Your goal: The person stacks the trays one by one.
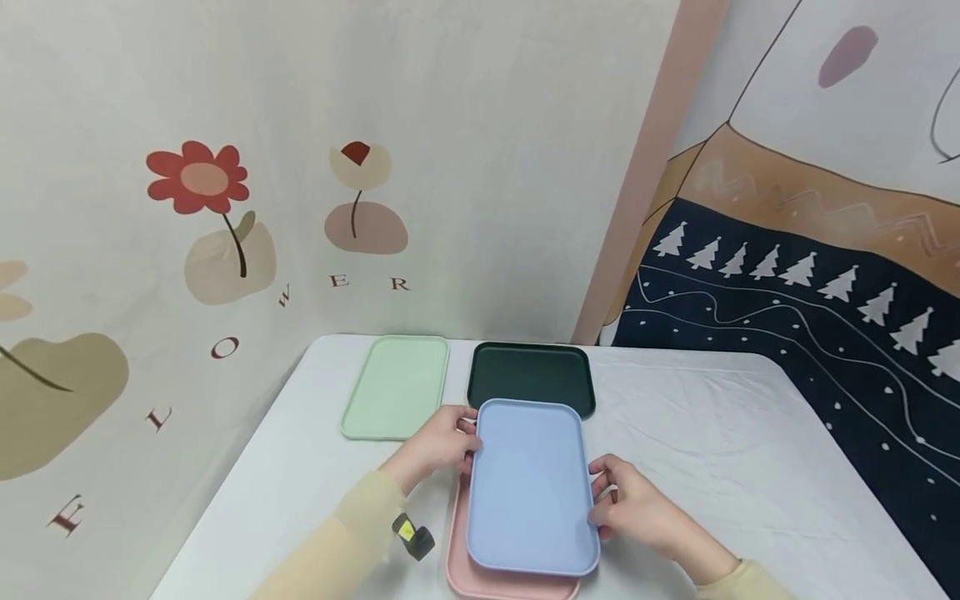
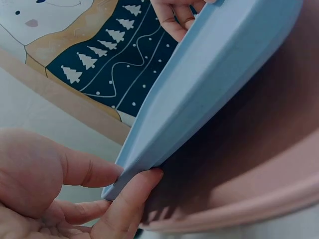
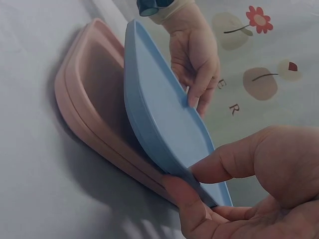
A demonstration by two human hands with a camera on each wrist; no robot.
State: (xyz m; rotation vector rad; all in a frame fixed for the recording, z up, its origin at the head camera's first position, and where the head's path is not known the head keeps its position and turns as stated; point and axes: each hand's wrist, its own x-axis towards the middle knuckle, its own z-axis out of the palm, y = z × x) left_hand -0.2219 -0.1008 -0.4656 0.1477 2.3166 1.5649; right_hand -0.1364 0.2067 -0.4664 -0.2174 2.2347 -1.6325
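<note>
A light blue rectangular tray (image 1: 531, 492) is held up between both hands, above a pink tray (image 1: 480, 577) that it mostly covers in the head view. My left hand (image 1: 444, 443) pinches its left rim, thumb on the inside and fingers beneath. On the opposite long side, my right hand (image 1: 633, 504) grips the rim in the same way. The right wrist view shows a gap between the raised blue tray (image 3: 159, 104) and the pink tray (image 3: 75, 94), which looks like two stacked pieces.
A pale green tray (image 1: 396, 387) lies at the back left of the white table (image 1: 705, 417). Next to it is a dark green tray (image 1: 532, 375), its front edge overlapped by the blue one. A wall with painted flowers (image 1: 202, 177) rises behind.
</note>
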